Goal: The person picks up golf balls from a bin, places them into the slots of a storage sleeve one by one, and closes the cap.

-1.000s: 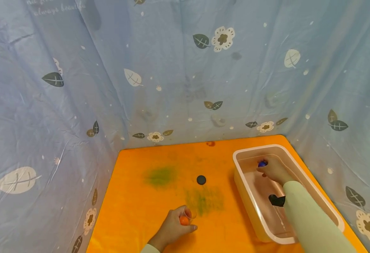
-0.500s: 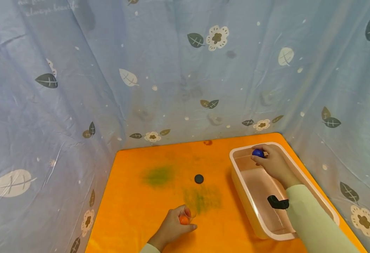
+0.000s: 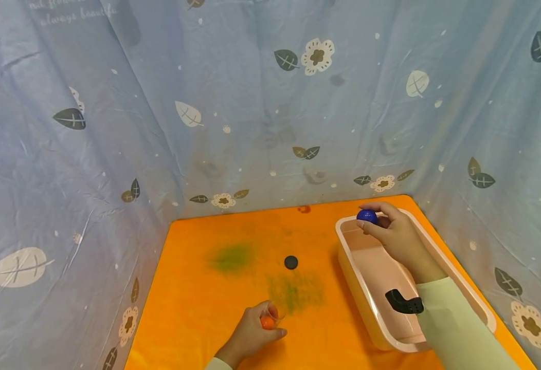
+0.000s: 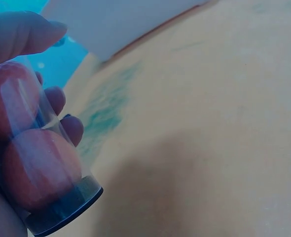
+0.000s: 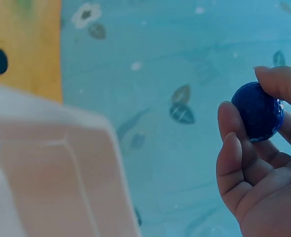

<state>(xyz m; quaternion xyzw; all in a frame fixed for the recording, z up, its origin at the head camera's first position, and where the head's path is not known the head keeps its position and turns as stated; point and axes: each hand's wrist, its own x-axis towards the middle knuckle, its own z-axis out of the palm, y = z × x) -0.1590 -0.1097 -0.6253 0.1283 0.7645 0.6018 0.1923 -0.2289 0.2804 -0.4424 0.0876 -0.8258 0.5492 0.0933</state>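
Observation:
My left hand (image 3: pixel 252 331) grips a clear tube (image 4: pixel 66 210) with a dark base low over the near part of the table. Two orange balls (image 4: pixel 42 168) are stacked inside it, as the left wrist view shows, and fingers cover part of its side. Between thumb and fingertips, my right hand (image 3: pixel 404 244) pinches a shiny dimpled blue golf ball (image 5: pixel 256 111). That hand is raised over the far end of a pale pink plastic tub (image 3: pixel 360 298). A small round black disc (image 3: pixel 291 262) lies flat on the table between the hands.
The orange table top (image 3: pixel 196 308) carries green smudges. A blue patterned curtain (image 3: pixel 252 118) hangs round its back and sides. The tub's tall walls stand along the right side, under my right forearm (image 3: pixel 455 324). A black strap piece (image 3: pixel 404 302) sits at my right wrist.
My right hand has lifted the blue golf ball from inside the tub to above its far rim, moving slightly left. The left hand keeps its hold on the tube, nearly still.

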